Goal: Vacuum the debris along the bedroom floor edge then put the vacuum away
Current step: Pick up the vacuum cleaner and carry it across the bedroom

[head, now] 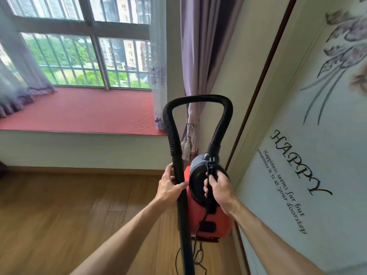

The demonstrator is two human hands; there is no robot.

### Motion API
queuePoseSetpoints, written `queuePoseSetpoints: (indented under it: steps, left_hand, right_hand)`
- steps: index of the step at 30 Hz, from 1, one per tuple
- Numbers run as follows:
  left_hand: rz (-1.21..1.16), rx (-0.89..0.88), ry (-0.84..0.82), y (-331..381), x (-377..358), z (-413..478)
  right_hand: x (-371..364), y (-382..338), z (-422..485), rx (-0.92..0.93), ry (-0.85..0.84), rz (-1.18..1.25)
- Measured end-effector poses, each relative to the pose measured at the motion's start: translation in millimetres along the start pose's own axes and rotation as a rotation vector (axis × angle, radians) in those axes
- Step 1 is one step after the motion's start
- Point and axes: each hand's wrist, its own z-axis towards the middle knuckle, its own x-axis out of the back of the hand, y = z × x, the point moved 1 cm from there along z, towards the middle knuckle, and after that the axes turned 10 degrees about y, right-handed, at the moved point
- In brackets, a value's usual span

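A red canister vacuum with a black and grey top hangs above the wooden floor, close to the sliding wardrobe door on the right. My right hand grips its black carry handle on top. A black ribbed hose arches up from the top of the vacuum and comes down into a black rigid tube. My left hand holds that tube just below the hose joint. The power cord dangles under the vacuum. The tube's lower end runs out of view at the bottom.
A wardrobe door with a flower print and lettering fills the right side. A tied purple curtain hangs in the corner behind the hose. A red bay-window seat lies to the left, above wooden floor.
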Motion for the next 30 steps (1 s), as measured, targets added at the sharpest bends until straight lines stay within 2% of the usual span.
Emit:
queuePoseSetpoints:
  steps: [9, 19, 26, 30]
  left_hand:
    - [0.035, -0.016, 0.121, 40.4, 59.2, -58.8]
    - [0.026, -0.035, 0.346, 83.1, 83.7, -106.0]
    - [-0.079, -0.029, 0.504, 80.7, 87.7, -144.1]
    - [-0.087, -0.013, 0.576, 77.3, 102.2, -173.3]
  right_hand:
    - [-20.9, -51.1, -49.5, 0.061, -0.15, 0.014]
    - [-31.4, -84.5, -68.1, 0.141, -0.366, -0.019]
    - [-36.6, -102.7, -89.5, 0.25, -0.509, -0.021]
    - [-48.8, -110.6, -108.0, 0.245, -0.596, -0.007]
